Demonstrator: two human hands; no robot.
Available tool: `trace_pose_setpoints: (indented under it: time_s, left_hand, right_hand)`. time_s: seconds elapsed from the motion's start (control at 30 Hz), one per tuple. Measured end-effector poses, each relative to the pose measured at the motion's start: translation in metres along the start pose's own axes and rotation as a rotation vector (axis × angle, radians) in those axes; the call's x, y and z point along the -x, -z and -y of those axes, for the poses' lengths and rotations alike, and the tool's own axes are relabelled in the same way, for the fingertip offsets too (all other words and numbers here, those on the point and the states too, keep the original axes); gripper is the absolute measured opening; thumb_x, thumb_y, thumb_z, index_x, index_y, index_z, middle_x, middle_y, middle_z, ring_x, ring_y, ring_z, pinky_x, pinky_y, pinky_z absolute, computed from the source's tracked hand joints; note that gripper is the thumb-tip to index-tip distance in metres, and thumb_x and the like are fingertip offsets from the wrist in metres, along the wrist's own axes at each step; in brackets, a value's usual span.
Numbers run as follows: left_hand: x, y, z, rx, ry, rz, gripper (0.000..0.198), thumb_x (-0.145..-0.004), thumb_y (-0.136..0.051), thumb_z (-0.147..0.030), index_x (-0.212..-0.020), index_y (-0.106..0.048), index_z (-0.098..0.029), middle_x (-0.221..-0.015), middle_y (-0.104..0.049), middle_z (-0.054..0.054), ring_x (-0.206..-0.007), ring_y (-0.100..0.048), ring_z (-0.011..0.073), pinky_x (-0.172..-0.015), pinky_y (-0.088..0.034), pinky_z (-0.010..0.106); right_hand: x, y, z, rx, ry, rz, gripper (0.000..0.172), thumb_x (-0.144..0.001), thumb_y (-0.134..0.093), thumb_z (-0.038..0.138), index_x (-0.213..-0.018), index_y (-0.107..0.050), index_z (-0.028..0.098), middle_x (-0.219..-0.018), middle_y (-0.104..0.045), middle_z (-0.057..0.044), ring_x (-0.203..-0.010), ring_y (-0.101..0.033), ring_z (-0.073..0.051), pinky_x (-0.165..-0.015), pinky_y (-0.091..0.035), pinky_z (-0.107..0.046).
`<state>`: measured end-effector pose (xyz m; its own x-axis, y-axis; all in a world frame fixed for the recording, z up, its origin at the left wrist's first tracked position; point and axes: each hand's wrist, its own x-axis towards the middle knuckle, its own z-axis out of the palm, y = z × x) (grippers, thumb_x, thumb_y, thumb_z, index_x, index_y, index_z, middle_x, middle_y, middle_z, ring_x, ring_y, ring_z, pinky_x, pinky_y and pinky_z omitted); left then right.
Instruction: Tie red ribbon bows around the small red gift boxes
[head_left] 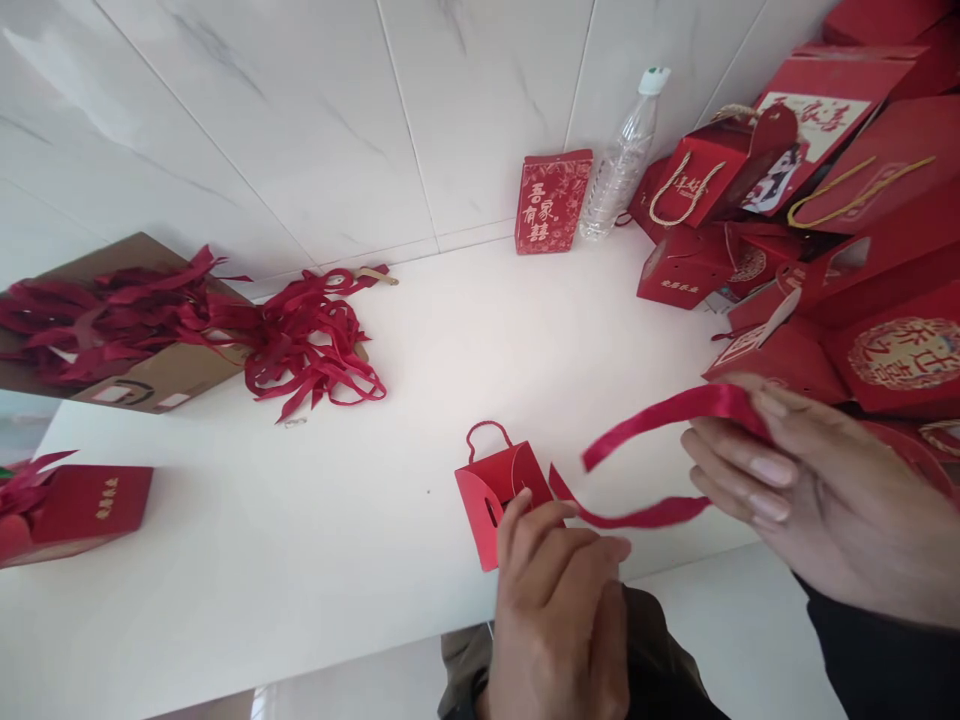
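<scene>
A small red gift box [474, 505] with a cord handle and a slotted top stands near the table's front edge. My left hand [559, 590] is closed over its right side, fingertips at the top flaps; what lies under the palm is hidden. To the right, above the table, my right hand [802, 470] grips a dark red ribbon [656, 412] between thumb and fingers. One loose end of the ribbon points left, and a lower length runs towards the box and my left hand.
Red ribbons spill from a cardboard box [187, 375] into a loose heap [319, 335]. A ribboned red box [97, 505] lies far left. Against the tiled wall stand a red patterned box [553, 203] and a clear plastic bottle [622, 165]. Several red gift boxes [832, 265] crowd the right.
</scene>
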<state>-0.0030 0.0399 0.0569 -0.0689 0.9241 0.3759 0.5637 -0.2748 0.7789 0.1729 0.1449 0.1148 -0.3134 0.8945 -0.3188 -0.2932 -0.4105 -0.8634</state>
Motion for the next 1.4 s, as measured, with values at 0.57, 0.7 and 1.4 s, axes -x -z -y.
trace_pose_setpoints:
  time_s: [0.57,0.7,1.4]
  left_hand:
    - [-0.020,0.030,-0.008,1.048,0.873,-0.364,0.023,-0.082,-0.077,-0.041,-0.085,-0.067,-0.021,-0.062,-0.055,-0.002,-0.051,-0.047,0.0083,-0.040,-0.036,0.016]
    - [-0.017,0.033,-0.001,0.856,0.785,-0.389,0.023,-0.085,-0.073,-0.040,-0.080,-0.064,-0.019,-0.063,-0.058,-0.001,-0.049,-0.050,0.0096,-0.039,-0.039,0.018]
    - [0.006,0.023,0.028,-0.425,0.217,-0.014,0.028,-0.091,-0.057,-0.013,-0.115,-0.065,-0.024,-0.141,-0.048,0.013,-0.139,-0.038,0.0357,-0.100,-0.049,0.059]
  right_hand:
    - [0.002,0.000,-0.014,0.631,-0.313,0.362,0.032,-0.093,-0.061,0.054,-0.086,-0.061,0.024,-0.061,-0.038,0.006,-0.053,-0.033,-0.011,-0.047,-0.028,-0.023]
    - [-0.005,0.003,-0.021,0.731,-0.243,0.365,0.027,-0.095,-0.060,0.049,-0.087,-0.065,0.024,-0.069,-0.057,0.000,-0.062,-0.052,-0.016,-0.058,-0.045,-0.028]
    - [-0.019,-0.028,-0.039,0.975,-0.098,0.341,0.026,-0.097,-0.054,0.039,-0.078,-0.059,0.022,-0.070,-0.053,0.003,-0.056,-0.039,-0.011,-0.053,-0.033,-0.027]
